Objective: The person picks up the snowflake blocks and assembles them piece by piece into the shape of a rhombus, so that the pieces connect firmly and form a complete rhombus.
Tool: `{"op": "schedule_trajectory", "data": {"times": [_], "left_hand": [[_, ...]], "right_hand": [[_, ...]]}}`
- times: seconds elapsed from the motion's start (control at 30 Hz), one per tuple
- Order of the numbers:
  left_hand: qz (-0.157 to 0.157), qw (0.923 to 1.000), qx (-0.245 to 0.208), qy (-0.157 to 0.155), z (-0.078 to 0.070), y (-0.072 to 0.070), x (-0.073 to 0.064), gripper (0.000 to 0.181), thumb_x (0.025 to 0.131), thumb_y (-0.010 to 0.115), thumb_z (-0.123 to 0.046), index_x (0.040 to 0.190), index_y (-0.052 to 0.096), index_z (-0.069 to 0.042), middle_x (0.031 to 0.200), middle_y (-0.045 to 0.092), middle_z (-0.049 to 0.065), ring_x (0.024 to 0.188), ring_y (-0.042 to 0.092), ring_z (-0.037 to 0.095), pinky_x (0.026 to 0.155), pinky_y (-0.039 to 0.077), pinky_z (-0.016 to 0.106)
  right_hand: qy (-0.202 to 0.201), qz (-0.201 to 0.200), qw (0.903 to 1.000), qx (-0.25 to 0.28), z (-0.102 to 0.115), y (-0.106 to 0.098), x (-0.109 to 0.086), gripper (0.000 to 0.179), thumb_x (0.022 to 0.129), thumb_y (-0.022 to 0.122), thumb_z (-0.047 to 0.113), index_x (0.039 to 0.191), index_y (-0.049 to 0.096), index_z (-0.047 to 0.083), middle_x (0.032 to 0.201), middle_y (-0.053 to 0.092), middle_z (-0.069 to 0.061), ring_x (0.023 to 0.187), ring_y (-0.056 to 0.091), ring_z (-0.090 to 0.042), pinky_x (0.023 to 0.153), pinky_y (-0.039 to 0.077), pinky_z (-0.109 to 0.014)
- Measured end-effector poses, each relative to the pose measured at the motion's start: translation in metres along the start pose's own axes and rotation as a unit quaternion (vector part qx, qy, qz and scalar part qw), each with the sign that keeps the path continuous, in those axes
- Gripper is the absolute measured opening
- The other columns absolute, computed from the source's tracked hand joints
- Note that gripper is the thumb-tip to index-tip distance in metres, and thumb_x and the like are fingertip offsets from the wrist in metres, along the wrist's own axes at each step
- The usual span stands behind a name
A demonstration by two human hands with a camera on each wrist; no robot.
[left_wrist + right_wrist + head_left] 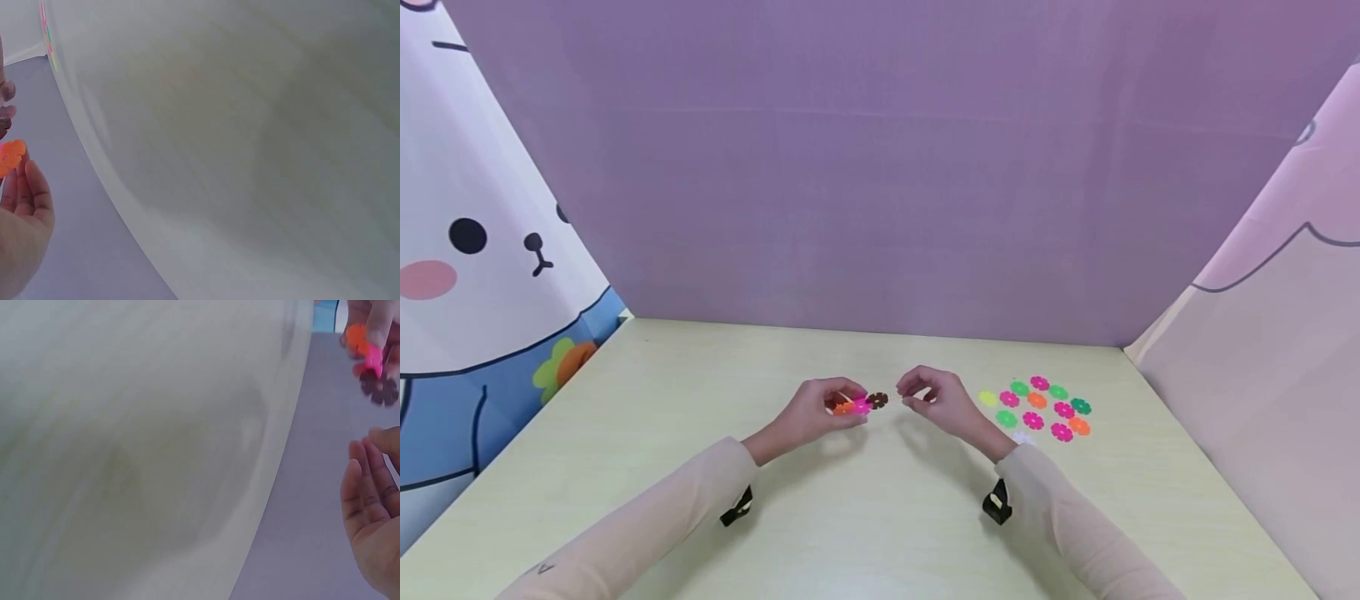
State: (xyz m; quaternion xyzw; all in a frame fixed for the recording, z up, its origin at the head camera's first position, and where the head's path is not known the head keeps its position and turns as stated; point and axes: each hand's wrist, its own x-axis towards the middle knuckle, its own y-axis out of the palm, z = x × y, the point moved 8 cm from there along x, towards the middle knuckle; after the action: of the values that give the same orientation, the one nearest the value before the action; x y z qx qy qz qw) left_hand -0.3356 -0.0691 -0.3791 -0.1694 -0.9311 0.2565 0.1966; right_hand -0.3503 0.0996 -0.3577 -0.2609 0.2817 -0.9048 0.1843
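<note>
a short chain of flower-shaped pieces (pixel 861 406) is in my left hand (pixel 811 410), above the table (pixel 850 533): orange nearest my palm, pink in the middle, dark brown at the free end. my left thumb and fingers are curled round it, pinching. my right hand (pixel 943 403) is near the brown end, apart from it, thumb and fingertips almost together; i cannot tell if anything is between them. beyond my right hand, loose pieces (pixel 1033 421) in pink, green, orange and yellow lie spread on the table, before a purple backdrop (pixel 880 183).
</note>
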Motion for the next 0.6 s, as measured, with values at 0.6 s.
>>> {"op": "schedule_trajectory", "data": {"times": [0.6], "left_hand": [[0.006,0.9999,0.009,-0.007,0.005,-0.003,-0.002,0.032,0.075,0.075,-0.022,0.104,0.064,-0.018,0.093,0.065,-0.005,0.082,0.06,0.011,0.072,0.051,0.023]], "right_hand": [[0.062,-0.008,0.9934,-0.096,-0.071,-0.06,-0.025,0.02,0.077,0.062,-0.01,0.096,0.061,-0.005,0.094,0.064,-0.02,0.088,0.061,-0.03,0.07,0.053,-0.031]]}}
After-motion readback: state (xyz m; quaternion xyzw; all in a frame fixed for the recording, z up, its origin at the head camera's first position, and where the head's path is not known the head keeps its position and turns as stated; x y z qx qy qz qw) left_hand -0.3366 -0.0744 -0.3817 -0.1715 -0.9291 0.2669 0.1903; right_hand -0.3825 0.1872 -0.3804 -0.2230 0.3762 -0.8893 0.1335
